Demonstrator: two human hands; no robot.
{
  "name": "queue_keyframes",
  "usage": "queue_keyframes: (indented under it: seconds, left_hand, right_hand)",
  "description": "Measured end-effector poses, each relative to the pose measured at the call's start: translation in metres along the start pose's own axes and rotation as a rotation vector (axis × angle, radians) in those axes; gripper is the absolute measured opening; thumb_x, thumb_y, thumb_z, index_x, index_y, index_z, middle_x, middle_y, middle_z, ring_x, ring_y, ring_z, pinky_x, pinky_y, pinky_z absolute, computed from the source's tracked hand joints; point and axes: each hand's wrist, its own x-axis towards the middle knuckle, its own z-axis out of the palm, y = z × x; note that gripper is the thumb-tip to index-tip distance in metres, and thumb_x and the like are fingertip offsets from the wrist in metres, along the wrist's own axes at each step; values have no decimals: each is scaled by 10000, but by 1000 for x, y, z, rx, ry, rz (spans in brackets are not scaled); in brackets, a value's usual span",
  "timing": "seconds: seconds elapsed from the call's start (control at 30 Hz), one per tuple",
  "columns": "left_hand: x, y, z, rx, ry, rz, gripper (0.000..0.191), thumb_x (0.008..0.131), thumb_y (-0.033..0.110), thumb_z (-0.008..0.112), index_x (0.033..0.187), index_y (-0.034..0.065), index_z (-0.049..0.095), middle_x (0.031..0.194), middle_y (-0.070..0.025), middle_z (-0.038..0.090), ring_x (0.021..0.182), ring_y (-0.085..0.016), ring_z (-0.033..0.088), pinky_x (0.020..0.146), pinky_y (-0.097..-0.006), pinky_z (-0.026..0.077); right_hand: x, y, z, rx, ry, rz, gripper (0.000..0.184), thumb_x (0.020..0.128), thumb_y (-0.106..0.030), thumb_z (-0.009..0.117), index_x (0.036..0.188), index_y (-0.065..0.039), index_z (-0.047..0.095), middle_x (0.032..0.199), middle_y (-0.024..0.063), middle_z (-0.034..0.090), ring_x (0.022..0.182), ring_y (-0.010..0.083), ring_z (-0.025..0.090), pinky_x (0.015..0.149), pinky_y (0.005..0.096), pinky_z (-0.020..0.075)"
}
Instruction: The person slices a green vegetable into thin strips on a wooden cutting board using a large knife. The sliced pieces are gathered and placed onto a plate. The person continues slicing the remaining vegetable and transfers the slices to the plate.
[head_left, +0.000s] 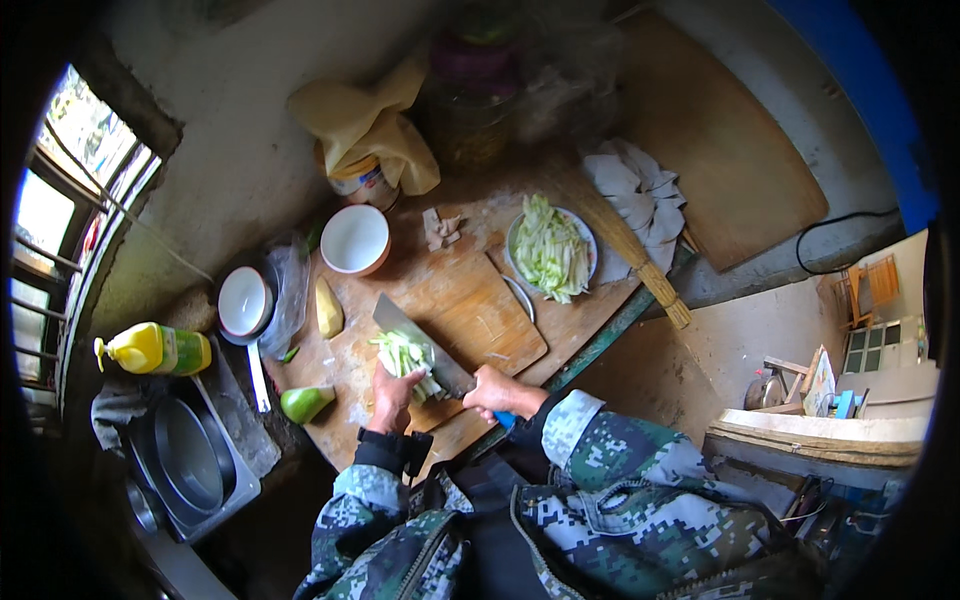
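My right hand (501, 391) grips the blue handle of a cleaver (442, 367). Its broad steel blade slants up and left over the wooden cutting board (480, 307). Pale green vegetable strips (405, 352) lie bunched along the near side of the blade. My left hand (393, 396) holds this bunch from below, thumb and fingers around its lower end. To the left rest a cut piece of green vegetable (306, 403) and a peeled yellowish piece (328, 307). A plate heaped with similar strips (551, 251) stands at the far right of the board.
A white bowl (355, 240) stands behind the board. On the left are a smaller bowl (245, 301), a plastic bag (289, 292), a yellow pump bottle (161, 349) and a dark pan (191, 454). A straw whisk broom (637, 255) lies past the plate, reaching over the table's edge.
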Motion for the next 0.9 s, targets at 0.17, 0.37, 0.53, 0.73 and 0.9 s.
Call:
queue_keyframes:
  seconds: [0.17,0.37,0.53,0.73,0.9]
  left_hand:
    - [-13,14,11,-2,-5,-8,527,767,-146,587,1251,36,485,1089,-80,622,968,-233,620,847,-369,513]
    - [-24,41,74,16,-45,29,520,764,-144,633,1223,45,475,1081,-69,615,965,-210,610,826,-356,515]
    - [-8,62,162,14,-153,53,539,774,-131,641,1247,42,450,1045,-77,615,900,-198,621,741,-327,538]
    - [32,73,260,96,-225,64,507,759,-88,694,1209,5,480,1008,-93,640,857,-196,641,714,-325,552]
    - [68,64,308,201,-216,28,441,787,-92,676,1186,-5,508,1016,-84,648,864,-196,641,742,-329,548]
  right_hand:
    - [-18,-6,-2,-29,-7,-26,117,780,-31,597,695,-16,517,536,44,499,410,139,483,372,315,394]
    - [-58,-19,-54,-89,55,-83,113,770,-30,591,690,22,531,536,53,517,408,138,492,378,313,395]
    - [-88,-23,-128,-54,162,-138,193,773,-57,627,640,38,523,520,67,521,404,143,512,385,319,411]
    - [-107,-25,-212,83,295,-175,208,758,-33,624,584,44,539,497,75,525,396,154,517,380,320,416]
    - [-102,-32,-258,-162,414,-128,246,715,-131,647,591,74,588,513,146,586,459,224,595,483,364,474]
